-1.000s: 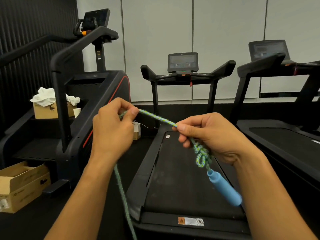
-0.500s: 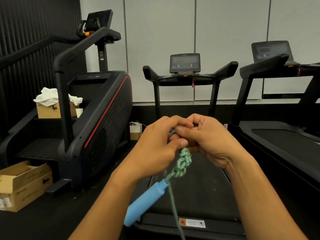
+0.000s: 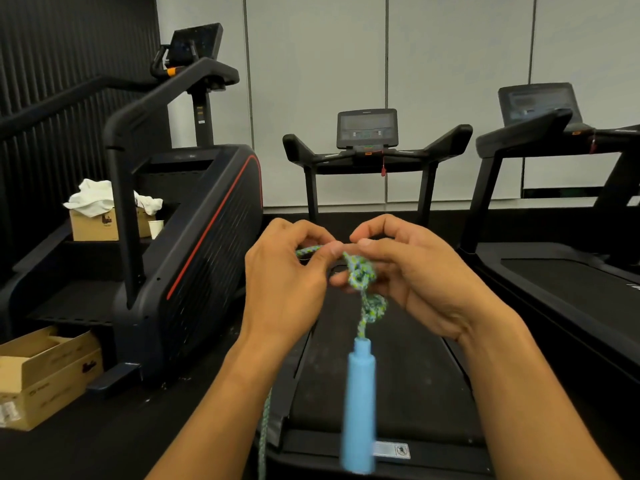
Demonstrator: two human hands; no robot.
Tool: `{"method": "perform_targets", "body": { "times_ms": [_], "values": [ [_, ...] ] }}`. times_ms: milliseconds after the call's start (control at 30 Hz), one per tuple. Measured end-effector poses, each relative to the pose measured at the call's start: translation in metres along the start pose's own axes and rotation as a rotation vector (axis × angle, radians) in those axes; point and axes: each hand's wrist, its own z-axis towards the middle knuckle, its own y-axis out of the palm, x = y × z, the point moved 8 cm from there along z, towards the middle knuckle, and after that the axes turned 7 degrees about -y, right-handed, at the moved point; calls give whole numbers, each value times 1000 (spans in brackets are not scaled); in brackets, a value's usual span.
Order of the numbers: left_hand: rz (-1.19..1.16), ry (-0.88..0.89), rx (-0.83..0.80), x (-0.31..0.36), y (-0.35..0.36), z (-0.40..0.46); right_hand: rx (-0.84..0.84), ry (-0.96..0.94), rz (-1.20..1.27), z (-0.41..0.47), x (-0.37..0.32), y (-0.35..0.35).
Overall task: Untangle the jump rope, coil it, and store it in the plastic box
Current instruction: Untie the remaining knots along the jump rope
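Blue handle [image 3: 358,407] blurred, dangling; both hands pinch knotted rope [image 3: 360,275], left [image 3: 287,282], right [image 3: 415,271]; knot seemingly partly hidden.

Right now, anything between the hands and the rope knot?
No. Left hand and right hand already pinch the rope at the knot; the blue handle hangs free below. No plastic box is in view.

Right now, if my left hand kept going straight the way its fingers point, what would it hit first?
The left hand points right, pinching the rope. It would almost at once meet the right hand at its fingertips, just above the knot; they look nearly touching, though depth is unclear.
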Motion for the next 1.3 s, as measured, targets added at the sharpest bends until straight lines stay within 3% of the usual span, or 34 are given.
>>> {"method": "perform_targets", "body": {
  "times_ms": [233,467,767,867,900,967,1067,1200,1300],
  "values": [
    [-23,-166,-36,-17,1,7,-116,-65,43,-2,-4,2],
    [-47,-119,-100,-14,8,4,90,-93,77,5,1,-9],
    [-263,-112,-176,-4,20,-4,234,-56,28,5,11,-8],
    [-394,-321,-40,-15,37,-20,529,-190,-242,-1,19,3],
    [-474,-414,2,-20,43,-29,674,-228,-276,-8,18,3],
    [-527,-459,97,-20,43,-35,783,-286,-188,-13,17,3],
    [-509,-463,76,-28,48,-29,695,-231,-276,-8,23,-1],
    [-229,-460,-103,-54,75,-38,612,-59,-385,-4,69,-12],
    [-122,-401,-92,-65,68,-45,569,9,-339,-1,96,-7]
  ]
}}
